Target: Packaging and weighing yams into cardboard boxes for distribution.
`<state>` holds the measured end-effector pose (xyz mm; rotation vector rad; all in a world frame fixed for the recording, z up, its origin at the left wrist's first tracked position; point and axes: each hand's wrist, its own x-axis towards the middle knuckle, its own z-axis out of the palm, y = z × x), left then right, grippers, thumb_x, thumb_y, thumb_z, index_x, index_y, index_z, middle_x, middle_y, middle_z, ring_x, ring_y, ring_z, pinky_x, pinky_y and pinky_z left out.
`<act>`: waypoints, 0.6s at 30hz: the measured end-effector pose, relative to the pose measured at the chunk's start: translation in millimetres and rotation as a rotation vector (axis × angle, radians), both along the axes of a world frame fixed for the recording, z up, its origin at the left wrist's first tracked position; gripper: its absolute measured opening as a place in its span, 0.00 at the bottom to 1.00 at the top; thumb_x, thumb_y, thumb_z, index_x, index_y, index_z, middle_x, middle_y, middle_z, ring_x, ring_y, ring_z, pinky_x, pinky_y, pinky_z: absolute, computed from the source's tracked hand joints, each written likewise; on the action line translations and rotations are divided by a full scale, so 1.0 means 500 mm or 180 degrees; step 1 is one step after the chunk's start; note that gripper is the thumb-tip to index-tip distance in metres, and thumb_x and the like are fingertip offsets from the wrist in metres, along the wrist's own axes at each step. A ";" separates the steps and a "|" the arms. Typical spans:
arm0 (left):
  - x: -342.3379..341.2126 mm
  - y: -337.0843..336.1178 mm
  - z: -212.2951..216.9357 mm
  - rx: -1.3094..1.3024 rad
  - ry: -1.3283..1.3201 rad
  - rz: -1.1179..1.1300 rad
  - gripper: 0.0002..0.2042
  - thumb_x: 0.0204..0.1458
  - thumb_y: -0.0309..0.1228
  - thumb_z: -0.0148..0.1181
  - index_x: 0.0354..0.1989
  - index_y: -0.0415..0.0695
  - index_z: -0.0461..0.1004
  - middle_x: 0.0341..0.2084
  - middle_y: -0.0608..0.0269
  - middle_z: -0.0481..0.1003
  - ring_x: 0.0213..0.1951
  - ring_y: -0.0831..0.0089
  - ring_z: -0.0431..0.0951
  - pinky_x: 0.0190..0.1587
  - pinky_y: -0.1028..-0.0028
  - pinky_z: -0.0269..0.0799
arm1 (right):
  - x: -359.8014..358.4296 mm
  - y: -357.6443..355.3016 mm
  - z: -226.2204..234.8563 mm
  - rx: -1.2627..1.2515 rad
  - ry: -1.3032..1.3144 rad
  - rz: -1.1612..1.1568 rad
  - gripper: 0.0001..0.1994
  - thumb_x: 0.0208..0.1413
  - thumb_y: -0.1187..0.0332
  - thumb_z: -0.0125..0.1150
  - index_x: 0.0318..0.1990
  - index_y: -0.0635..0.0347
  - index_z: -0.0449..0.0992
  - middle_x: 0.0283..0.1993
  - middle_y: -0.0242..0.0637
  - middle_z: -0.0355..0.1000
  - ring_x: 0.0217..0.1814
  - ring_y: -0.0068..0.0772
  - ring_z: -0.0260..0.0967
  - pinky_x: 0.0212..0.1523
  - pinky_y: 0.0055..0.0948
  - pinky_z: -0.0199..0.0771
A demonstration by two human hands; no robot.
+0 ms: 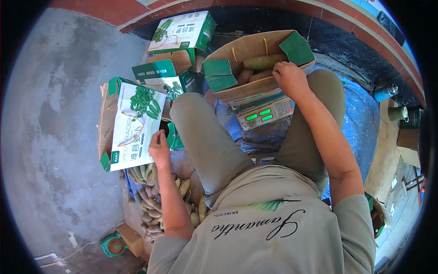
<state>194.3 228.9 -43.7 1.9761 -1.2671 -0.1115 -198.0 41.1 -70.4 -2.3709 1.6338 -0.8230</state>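
Beside grey floor point(59, 114), left hand point(159, 148) curls by white carton point(125, 130), right hand point(291, 78) at open box point(250, 89), hidden grips unclear.

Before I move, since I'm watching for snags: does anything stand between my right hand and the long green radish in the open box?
Nothing visible does: your right hand is at the near rim of the open box, close to the radish. The right green flap lies beyond the hand, not between.
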 end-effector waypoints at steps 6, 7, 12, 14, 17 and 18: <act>0.038 0.122 -0.152 0.0877 0.0137 0.0143 0.10 0.50 0.31 0.53 0.33 0.38 0.75 0.24 0.51 0.76 0.27 0.64 0.77 0.33 0.70 0.70 | -0.006 -0.003 -0.011 0.0048 0.0000 0.0004 0.06 0.47 0.67 0.53 0.27 0.59 0.72 0.30 0.41 0.71 0.37 0.43 0.69 0.36 0.40 0.70; 0.052 0.151 -0.185 0.0875 0.0143 0.0161 0.10 0.50 0.31 0.53 0.33 0.38 0.75 0.24 0.51 0.76 0.27 0.64 0.77 0.33 0.70 0.70 | -0.005 -0.003 -0.010 0.0046 0.0003 0.0023 0.06 0.47 0.67 0.53 0.27 0.59 0.72 0.30 0.41 0.71 0.37 0.43 0.69 0.36 0.40 0.70; 0.076 0.310 -0.329 0.2097 -0.0087 0.0284 0.13 0.48 0.39 0.53 0.34 0.43 0.76 0.28 0.43 0.74 0.33 0.49 0.75 0.37 0.60 0.69 | -0.010 -0.005 -0.008 0.0146 0.0051 0.0005 0.06 0.48 0.67 0.53 0.28 0.58 0.73 0.31 0.40 0.71 0.37 0.43 0.69 0.37 0.41 0.70; 0.078 0.388 -0.381 0.2429 -0.0006 0.0345 0.13 0.48 0.39 0.53 0.34 0.43 0.76 0.30 0.43 0.74 0.35 0.50 0.75 0.39 0.60 0.69 | -0.008 -0.006 -0.008 0.0076 0.0010 0.0048 0.06 0.48 0.67 0.53 0.28 0.58 0.73 0.31 0.40 0.71 0.37 0.44 0.69 0.37 0.41 0.69; 0.075 0.507 -0.434 0.3120 0.0270 0.0482 0.14 0.48 0.40 0.52 0.35 0.43 0.75 0.33 0.45 0.74 0.39 0.51 0.74 0.42 0.59 0.68 | 0.006 -0.006 -0.005 0.0027 0.0003 0.0093 0.06 0.48 0.67 0.52 0.28 0.59 0.73 0.31 0.41 0.71 0.37 0.44 0.69 0.37 0.42 0.69; 0.071 0.541 -0.446 0.3472 0.0453 0.0523 0.15 0.48 0.41 0.51 0.36 0.43 0.75 0.34 0.46 0.74 0.41 0.52 0.73 0.43 0.59 0.67 | 0.012 -0.005 -0.003 0.0043 0.0038 0.0058 0.06 0.48 0.67 0.52 0.28 0.59 0.73 0.31 0.41 0.71 0.37 0.44 0.69 0.37 0.42 0.69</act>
